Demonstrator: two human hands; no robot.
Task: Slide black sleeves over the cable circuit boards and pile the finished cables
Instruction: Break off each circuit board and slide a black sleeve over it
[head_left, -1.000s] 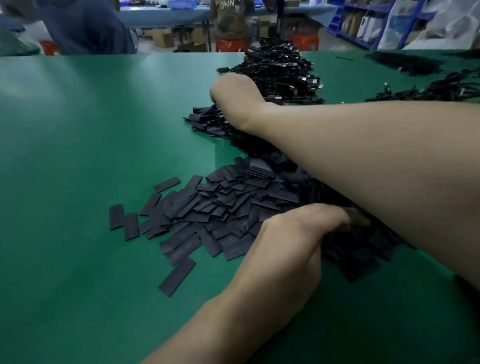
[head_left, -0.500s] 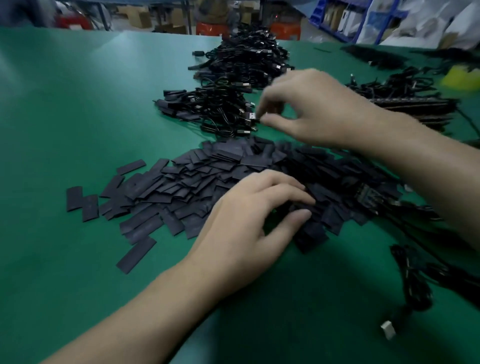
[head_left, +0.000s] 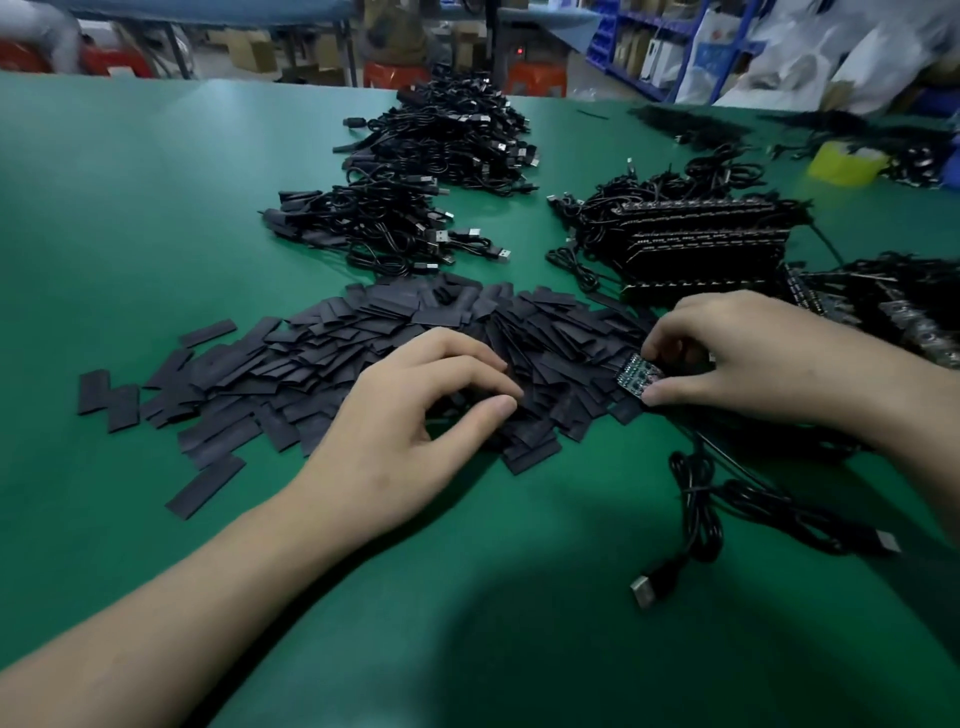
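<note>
So my right hand (head_left: 727, 364) pinched the small green circuit board (head_left: 638, 375) right of the green table's (head_left: 156, 218) middle, free end facing left toward the heap of flat black sleeves (head_left: 337, 348), where my left hand (head_left: 410, 415) sat curled, couldn't tell if it held one.

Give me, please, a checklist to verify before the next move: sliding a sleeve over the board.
1. The right hand pinches the circuit board: ok.
2. The circuit board is bare, ready for a sleeve: ok.
3. The left hand holds one sleeve: cannot tell; its fingers curl on the sleeve pile.
4. The loose cable lies free on the table: ok.
5. The finished cables pile is uncovered, behind the sleeve pile: ok.
</note>
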